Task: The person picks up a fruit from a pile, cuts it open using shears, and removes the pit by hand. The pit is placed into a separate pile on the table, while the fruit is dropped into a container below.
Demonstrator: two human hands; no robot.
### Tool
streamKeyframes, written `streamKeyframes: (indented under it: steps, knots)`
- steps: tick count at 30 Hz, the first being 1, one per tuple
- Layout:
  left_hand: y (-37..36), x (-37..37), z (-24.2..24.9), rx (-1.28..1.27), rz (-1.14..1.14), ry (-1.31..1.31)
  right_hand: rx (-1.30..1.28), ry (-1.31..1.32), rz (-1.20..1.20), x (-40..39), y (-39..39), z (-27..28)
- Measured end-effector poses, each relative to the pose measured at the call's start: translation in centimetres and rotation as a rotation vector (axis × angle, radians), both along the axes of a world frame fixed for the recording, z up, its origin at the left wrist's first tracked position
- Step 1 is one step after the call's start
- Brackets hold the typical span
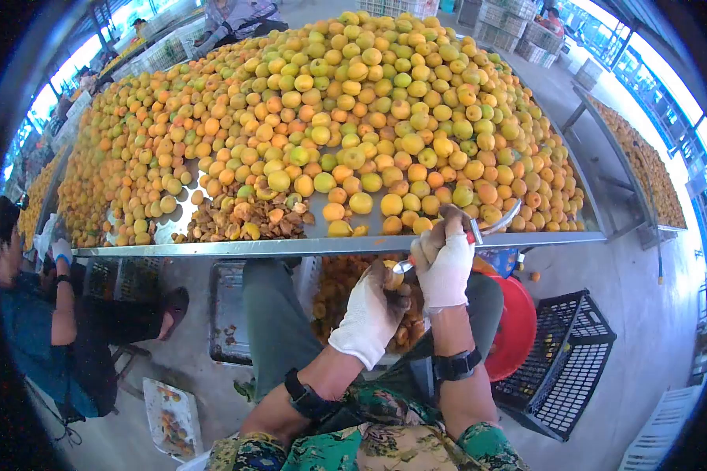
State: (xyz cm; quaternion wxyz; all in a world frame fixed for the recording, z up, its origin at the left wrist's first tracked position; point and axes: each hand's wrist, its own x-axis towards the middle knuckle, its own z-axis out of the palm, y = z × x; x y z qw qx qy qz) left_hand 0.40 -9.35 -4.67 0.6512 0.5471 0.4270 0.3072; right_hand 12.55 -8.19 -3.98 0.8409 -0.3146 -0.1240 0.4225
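In a white glove with darkened fingertips, my left hand (371, 308) is closed around an apricot (393, 279). My right hand (445, 263), gloved likewise, grips a pitting tool with a red handle (474, 231). A curved metal end (501, 220) sticks out on its right side, and a small rounded metal tip (404, 266) meets the apricot on its left. Both hands are just in front of the metal table edge (330, 246). Beyond them rises a large heap of apricots (353, 102). A pile of split apricot pieces (247, 220) lies near the edge, left of my hands.
Below my hands a container holds apricot pieces (342, 282). To the right are a red basin (518, 326) and a black plastic crate (569, 353). A metal tray (229, 310) is on the floor at left. A co-worker (47, 330) sits at far left.
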Motion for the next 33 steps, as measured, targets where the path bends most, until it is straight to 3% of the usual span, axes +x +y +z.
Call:
streamKeyframes:
  steps: [1,3,4,5,7,8,10,14,16,17,19,21,22,23,25,26,27,29,30,32,33]
  knots:
    - [-0.1,0.6,-1.5,0.001,0.001,0.001,-0.043,0.002,-0.051,-0.5,0.0,0.2]
    - [-0.4,2.3,-4.6,0.013,0.163,-0.287,-0.223,-0.401,-0.216,-2.5,0.1,0.4]
    - [0.0,2.2,-4.8,-0.391,0.159,-0.479,-0.227,-0.330,-0.193,-2.7,-0.1,0.6]
    - [0.0,1.9,-5.0,-0.395,0.156,-0.476,-0.233,-0.258,-0.169,-2.9,-0.3,1.0]
    - [0.1,1.0,-3.8,0.044,-0.058,-0.251,-0.185,-0.107,-0.102,-1.2,-0.3,0.5]
    - [0.3,0.7,-3.7,0.046,-0.056,-0.249,-0.134,0.045,-0.033,-0.6,-0.2,0.2]
    - [0.7,0.6,-3.5,0.258,-0.179,0.281,-0.116,0.042,-0.001,-0.3,-0.1,-0.3]
    - [1.0,0.8,-6.0,0.200,-0.110,-0.017,-0.062,0.142,0.087,-0.1,0.2,-1.8]
    - [1.4,0.6,-3.8,-0.635,0.085,-0.659,-0.004,0.182,0.160,0.0,0.4,-1.9]
    - [1.9,0.1,-3.9,-0.628,0.093,-0.657,-0.007,0.226,0.167,0.0,0.5,-1.8]
    - [3.1,-1.2,-4.1,-0.957,0.090,-0.872,0.060,0.255,0.134,0.4,0.7,-1.3]
    - [4.3,-2.2,-3.4,-0.744,0.060,-0.733,-0.031,0.061,0.092,1.8,0.4,-0.2]
    - [4.6,-2.6,-1.4,-0.699,0.129,-0.586,-0.005,-0.111,0.194,2.8,-0.2,-0.1]
    - [4.9,-3.0,-1.8,-0.699,0.128,-0.587,-0.005,-0.112,0.193,2.5,-0.2,-0.3]
    - [5.6,-2.8,-0.9,0.316,-0.208,-0.205,-0.326,-0.912,0.309,1.6,0.3,-0.1]
    - [6.1,-2.2,-0.2,-0.229,-0.192,-0.398,-0.401,-1.216,0.391,1.2,0.4,0.3]
    - [6.6,-2.1,-0.2,-0.230,-0.197,-0.401,-0.379,-1.333,0.355,0.7,0.5,0.4]
    - [7.5,-2.4,-0.4,-0.031,-0.290,-0.347,-0.408,-1.179,0.290,1.3,1.2,-1.5]
    - [7.3,-2.3,-0.1,-0.010,-0.231,-0.437,-0.403,-1.180,0.289,1.2,1.4,-1.4]
    - [7.7,-2.9,-1.4,0.073,-0.212,-0.370,-0.577,-0.682,0.267,0.9,1.7,-1.1]
    - [7.9,-3.0,-1.1,0.152,-0.191,-0.306,-0.573,-0.682,0.268,0.7,1.9,-1.1]
